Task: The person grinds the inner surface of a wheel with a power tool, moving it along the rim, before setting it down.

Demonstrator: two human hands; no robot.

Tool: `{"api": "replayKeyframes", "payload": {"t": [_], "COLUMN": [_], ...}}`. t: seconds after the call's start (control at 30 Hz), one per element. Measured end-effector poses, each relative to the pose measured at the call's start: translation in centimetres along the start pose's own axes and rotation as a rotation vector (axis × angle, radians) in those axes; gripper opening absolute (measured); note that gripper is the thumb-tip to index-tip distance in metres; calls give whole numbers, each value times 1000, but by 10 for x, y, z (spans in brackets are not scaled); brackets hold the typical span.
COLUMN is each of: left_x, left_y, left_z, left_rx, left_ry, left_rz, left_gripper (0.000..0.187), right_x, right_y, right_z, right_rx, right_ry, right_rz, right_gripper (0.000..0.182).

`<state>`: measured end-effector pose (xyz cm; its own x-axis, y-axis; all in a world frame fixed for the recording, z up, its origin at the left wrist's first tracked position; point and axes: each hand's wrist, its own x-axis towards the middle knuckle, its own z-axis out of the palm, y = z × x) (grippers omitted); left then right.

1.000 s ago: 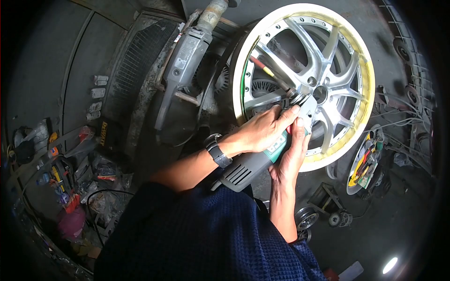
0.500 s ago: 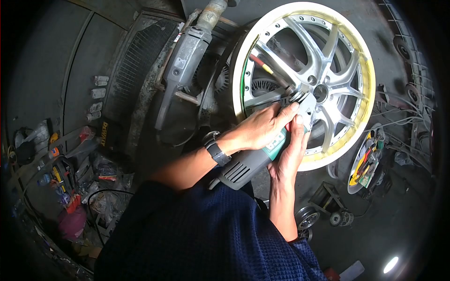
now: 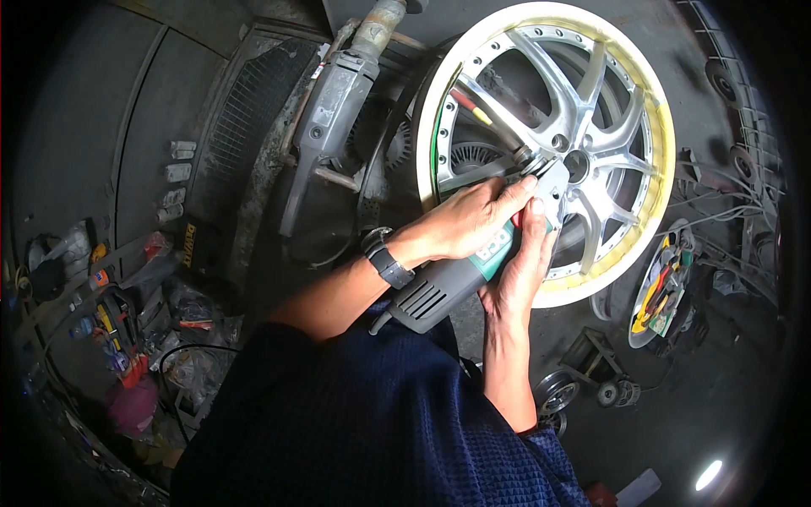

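Note:
A green and dark grey angle grinder (image 3: pixel 435 296) slants up across the middle of the view, its metal head in front of the wheel. My left hand (image 3: pixel 469 221), with a black watch on the wrist, wraps over its body from the left. On the right side, my right hand (image 3: pixel 517 270) grips the same body, thumb lying along it near the head. A slim attachment with red and yellow parts (image 3: pixel 481 114) runs from the head over the spokes. The silver alloy wheel (image 3: pixel 564 84) stands facing me, its rim edged in pale yellow, with the grinder head near the hub.
A large grey power tool (image 3: pixel 329 106) is mounted left of the wheel. Bagged items and tools (image 3: pixel 190 308) clutter the lower left. At right, a round tray (image 3: pixel 646 325) holds several hand tools, near hanging cables (image 3: pixel 718 215). Small wheels (image 3: pixel 557 393) lie on the floor below.
The grinder's rear end has risen slightly and shifted left, with my left forearm moving along. Both hands keep their grip, and the head stays close to the hub.

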<state>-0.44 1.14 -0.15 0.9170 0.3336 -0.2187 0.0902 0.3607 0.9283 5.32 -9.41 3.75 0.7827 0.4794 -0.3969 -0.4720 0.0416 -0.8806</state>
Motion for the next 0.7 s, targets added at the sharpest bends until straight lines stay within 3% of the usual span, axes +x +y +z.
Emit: {"api": "replayKeyframes", "payload": {"t": [0.27,0.7], "left_x": [-16,-1], "left_y": [3,11], "left_z": [21,6], "left_rx": [-43,83], "left_ry": [94,15], "left_rz": [-28,-88], "left_gripper": [68,74], "right_x": [-8,5], "right_y": [-6,-1], "right_z": [-18,-12], "right_rx": [-88,8], "right_ry": [13,-38], "right_rz": [45,1], "right_gripper": [64,50]}}
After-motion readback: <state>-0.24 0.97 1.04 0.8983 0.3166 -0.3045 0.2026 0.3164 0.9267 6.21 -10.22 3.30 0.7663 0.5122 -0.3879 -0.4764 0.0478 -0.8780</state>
